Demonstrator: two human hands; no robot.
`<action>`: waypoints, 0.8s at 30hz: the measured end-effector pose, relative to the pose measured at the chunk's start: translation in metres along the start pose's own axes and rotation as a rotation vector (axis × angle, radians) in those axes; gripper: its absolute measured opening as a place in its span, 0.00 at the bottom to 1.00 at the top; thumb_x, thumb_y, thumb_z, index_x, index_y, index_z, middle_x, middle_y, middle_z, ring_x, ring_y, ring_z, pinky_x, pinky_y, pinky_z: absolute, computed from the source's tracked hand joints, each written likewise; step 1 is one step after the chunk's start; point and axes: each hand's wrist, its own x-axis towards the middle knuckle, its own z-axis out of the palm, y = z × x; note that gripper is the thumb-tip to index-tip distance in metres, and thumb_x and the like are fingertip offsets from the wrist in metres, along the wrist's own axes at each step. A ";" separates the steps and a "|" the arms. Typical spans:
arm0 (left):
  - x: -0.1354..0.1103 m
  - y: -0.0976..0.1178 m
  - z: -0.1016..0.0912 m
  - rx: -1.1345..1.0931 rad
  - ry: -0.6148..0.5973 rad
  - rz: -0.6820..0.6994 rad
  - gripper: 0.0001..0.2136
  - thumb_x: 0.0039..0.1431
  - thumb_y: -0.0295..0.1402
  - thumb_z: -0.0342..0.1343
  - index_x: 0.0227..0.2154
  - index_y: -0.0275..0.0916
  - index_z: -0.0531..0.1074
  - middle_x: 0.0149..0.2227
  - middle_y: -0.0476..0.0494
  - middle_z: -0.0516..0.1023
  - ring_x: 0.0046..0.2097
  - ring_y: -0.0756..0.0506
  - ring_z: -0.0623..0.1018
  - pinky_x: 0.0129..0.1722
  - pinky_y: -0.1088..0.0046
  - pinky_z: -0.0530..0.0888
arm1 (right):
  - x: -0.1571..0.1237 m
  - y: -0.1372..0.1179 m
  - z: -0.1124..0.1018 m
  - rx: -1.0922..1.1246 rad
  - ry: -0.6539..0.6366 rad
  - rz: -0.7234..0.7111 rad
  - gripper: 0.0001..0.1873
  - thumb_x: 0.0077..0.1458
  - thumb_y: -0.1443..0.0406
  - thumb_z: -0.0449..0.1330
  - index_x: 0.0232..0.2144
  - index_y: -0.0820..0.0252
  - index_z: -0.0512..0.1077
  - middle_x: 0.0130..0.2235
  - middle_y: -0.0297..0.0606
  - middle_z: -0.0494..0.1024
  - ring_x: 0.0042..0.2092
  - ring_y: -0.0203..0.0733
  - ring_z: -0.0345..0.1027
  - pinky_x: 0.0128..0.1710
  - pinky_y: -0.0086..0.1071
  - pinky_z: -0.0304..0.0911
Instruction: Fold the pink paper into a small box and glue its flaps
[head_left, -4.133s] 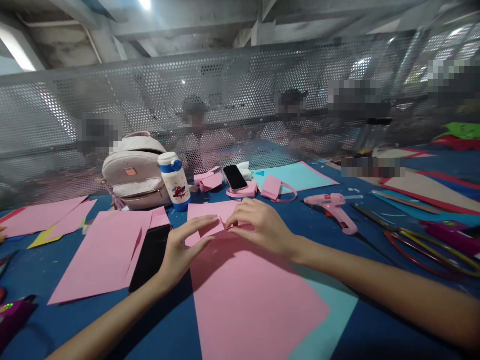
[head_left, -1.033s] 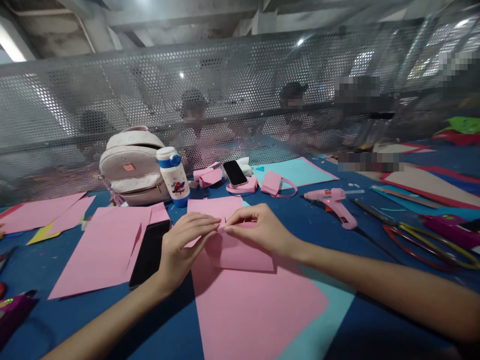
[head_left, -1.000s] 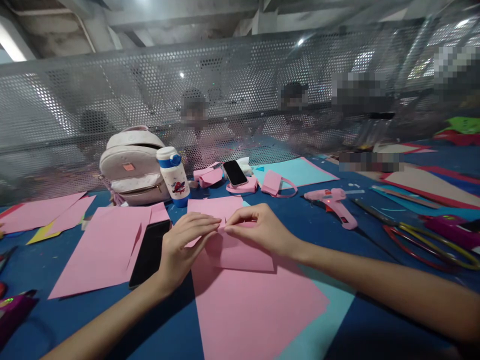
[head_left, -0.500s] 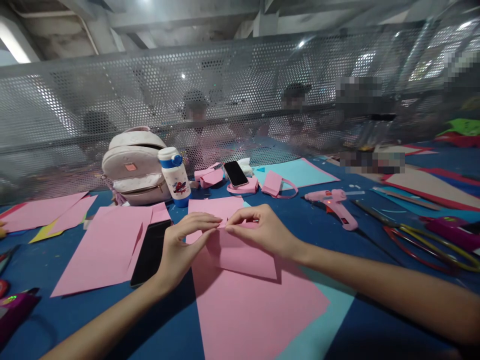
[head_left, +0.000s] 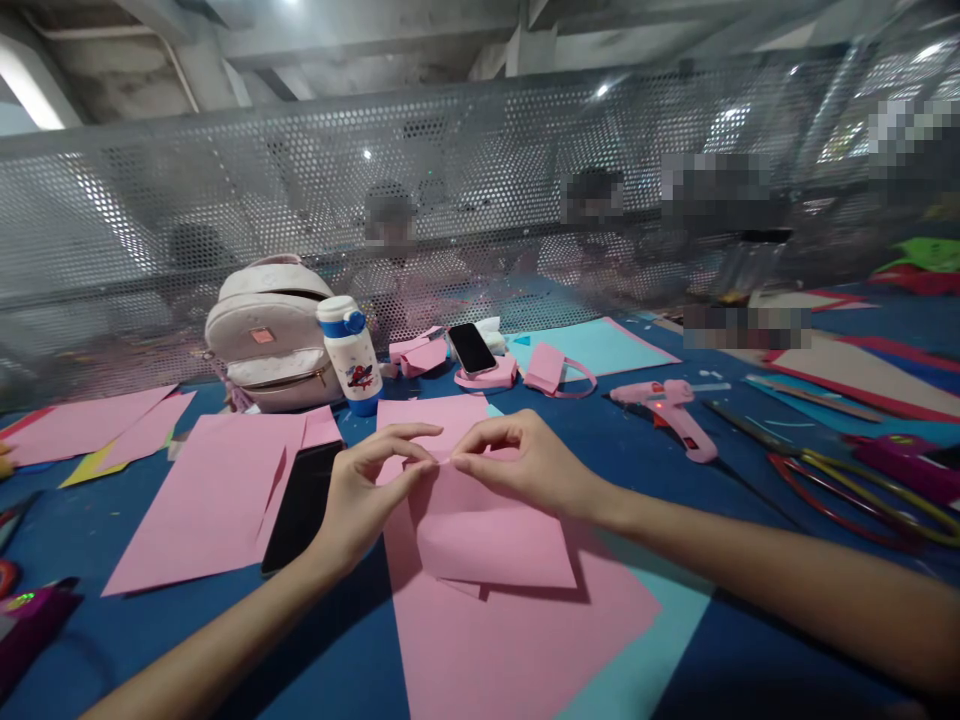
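Both hands meet over a folded pink paper piece, which hangs tilted just above a large pink sheet. My left hand pinches the top edge of the piece between thumb and forefinger. Right beside it, my right hand pinches the same edge, fingers curled. The large pink sheet lies on a light blue sheet on the blue table. A black phone lies just left of my left hand.
More pink sheets lie at the left. At the back stand a backpack, a white bottle, a second phone and small pink paper bags. A pink glue gun and scissors lie at the right. Behind a perforated metal screen, people sit.
The folded pink piece has been lifted off the large sheet and hangs lower and larger from both pinching hands. Four seconds ago the hands pressed it flat.
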 end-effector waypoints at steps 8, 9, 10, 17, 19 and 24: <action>0.005 0.003 -0.001 -0.177 0.013 -0.127 0.04 0.56 0.32 0.66 0.26 0.40 0.80 0.43 0.41 0.83 0.48 0.41 0.80 0.49 0.67 0.74 | 0.010 0.000 -0.030 0.001 -0.310 -0.163 0.24 0.65 0.62 0.44 0.43 0.61 0.81 0.41 0.42 0.81 0.41 0.41 0.69 0.45 0.37 0.63; 0.005 0.003 -0.001 -0.210 0.011 -0.154 0.05 0.55 0.32 0.66 0.26 0.40 0.80 0.42 0.41 0.83 0.48 0.41 0.80 0.49 0.66 0.74 | 0.012 0.001 -0.035 -0.009 -0.358 -0.191 0.26 0.66 0.62 0.43 0.45 0.61 0.80 0.42 0.42 0.80 0.39 0.40 0.68 0.43 0.37 0.63; 0.005 0.002 0.000 -0.245 0.005 -0.180 0.05 0.54 0.33 0.67 0.26 0.40 0.80 0.42 0.40 0.83 0.48 0.41 0.80 0.50 0.66 0.74 | 0.013 0.000 -0.039 -0.022 -0.399 -0.210 0.26 0.65 0.63 0.42 0.46 0.62 0.80 0.43 0.43 0.80 0.38 0.40 0.66 0.42 0.36 0.62; 0.001 -0.006 0.009 -0.431 -0.084 -0.366 0.10 0.51 0.38 0.70 0.24 0.38 0.78 0.41 0.41 0.83 0.46 0.42 0.79 0.46 0.70 0.73 | 0.007 -0.011 -0.032 -0.187 -0.268 -0.169 0.09 0.57 0.69 0.60 0.38 0.60 0.80 0.37 0.38 0.78 0.36 0.38 0.65 0.37 0.32 0.59; -0.002 -0.008 0.012 -0.444 -0.124 -0.394 0.14 0.50 0.42 0.70 0.22 0.37 0.76 0.38 0.41 0.83 0.40 0.44 0.80 0.40 0.71 0.74 | 0.003 -0.012 -0.026 -0.216 -0.231 -0.190 0.07 0.56 0.72 0.61 0.35 0.61 0.78 0.36 0.37 0.77 0.36 0.38 0.65 0.36 0.31 0.59; -0.011 -0.012 0.020 -0.388 -0.226 -0.420 0.20 0.55 0.48 0.65 0.22 0.35 0.74 0.23 0.45 0.77 0.24 0.49 0.74 0.25 0.73 0.72 | -0.003 -0.011 -0.017 -0.281 -0.218 -0.192 0.09 0.54 0.75 0.60 0.36 0.60 0.72 0.39 0.36 0.78 0.38 0.39 0.68 0.37 0.30 0.60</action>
